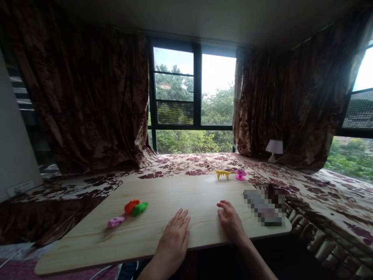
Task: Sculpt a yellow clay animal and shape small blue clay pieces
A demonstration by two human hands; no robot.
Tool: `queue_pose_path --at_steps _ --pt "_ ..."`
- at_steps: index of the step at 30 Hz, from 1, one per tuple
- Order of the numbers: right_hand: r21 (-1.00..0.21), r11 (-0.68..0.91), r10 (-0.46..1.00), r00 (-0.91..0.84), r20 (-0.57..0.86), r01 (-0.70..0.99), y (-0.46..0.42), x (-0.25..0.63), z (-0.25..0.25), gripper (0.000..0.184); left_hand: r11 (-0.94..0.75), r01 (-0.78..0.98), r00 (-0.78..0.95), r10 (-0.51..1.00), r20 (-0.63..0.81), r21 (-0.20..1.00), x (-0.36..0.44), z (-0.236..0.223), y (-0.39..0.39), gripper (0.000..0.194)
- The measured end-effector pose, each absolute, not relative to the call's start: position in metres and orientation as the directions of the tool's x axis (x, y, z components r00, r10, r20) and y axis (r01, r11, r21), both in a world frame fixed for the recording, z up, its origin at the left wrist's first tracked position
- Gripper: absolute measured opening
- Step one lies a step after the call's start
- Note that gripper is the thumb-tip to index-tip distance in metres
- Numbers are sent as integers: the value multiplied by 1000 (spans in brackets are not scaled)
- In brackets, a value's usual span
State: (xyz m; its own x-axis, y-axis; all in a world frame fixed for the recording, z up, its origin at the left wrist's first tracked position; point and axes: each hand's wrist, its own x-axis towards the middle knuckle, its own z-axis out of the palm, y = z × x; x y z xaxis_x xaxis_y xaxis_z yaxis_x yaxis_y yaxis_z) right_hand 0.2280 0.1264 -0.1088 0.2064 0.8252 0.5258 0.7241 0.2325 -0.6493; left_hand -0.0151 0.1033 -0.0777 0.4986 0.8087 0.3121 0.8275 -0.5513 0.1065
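Observation:
My left hand point(175, 236) lies flat on the light wooden table point(122, 245), fingers stretched out and holding nothing. To its right, my right hand point(229, 221) rests near the front edge with its fingers apart and slightly bent, also without anything in it. Left of my hands sit an orange toy point(131, 206), a green toy point(140, 209) touching or close beside it, and a small pink toy point(115, 222). At the far edge stand a yellow toy on several legs point(223, 174) and a magenta toy point(240, 174) with a round base.
A blurred-out flat object point(265, 208) lies at the table's right end. Behind the table spreads a flower-patterned cloth point(189, 165) with a white lamp point(274, 147) on it. Patterned curtains point(110, 101) hang beside the window point(197, 89). A wall socket point(21, 187) is at the left.

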Motion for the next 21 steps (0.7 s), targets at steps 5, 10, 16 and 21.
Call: queue_pose_path --at_steps 5,10,16,21 --pt "-652 239 826 202 526 719 126 227 -108 29 -539 838 477 802 359 91 37 -73 131 47" --pt "-658 250 823 203 531 710 126 227 -106 28 -401 909 334 866 373 117 45 -67 180 46" --pt "-680 243 825 222 520 691 124 228 -107 28 -291 942 233 926 298 166 -14 -67 178 43" --pt "-683 238 831 220 511 690 125 228 -109 28 -389 907 334 897 289 159 -32 -80 119 47"
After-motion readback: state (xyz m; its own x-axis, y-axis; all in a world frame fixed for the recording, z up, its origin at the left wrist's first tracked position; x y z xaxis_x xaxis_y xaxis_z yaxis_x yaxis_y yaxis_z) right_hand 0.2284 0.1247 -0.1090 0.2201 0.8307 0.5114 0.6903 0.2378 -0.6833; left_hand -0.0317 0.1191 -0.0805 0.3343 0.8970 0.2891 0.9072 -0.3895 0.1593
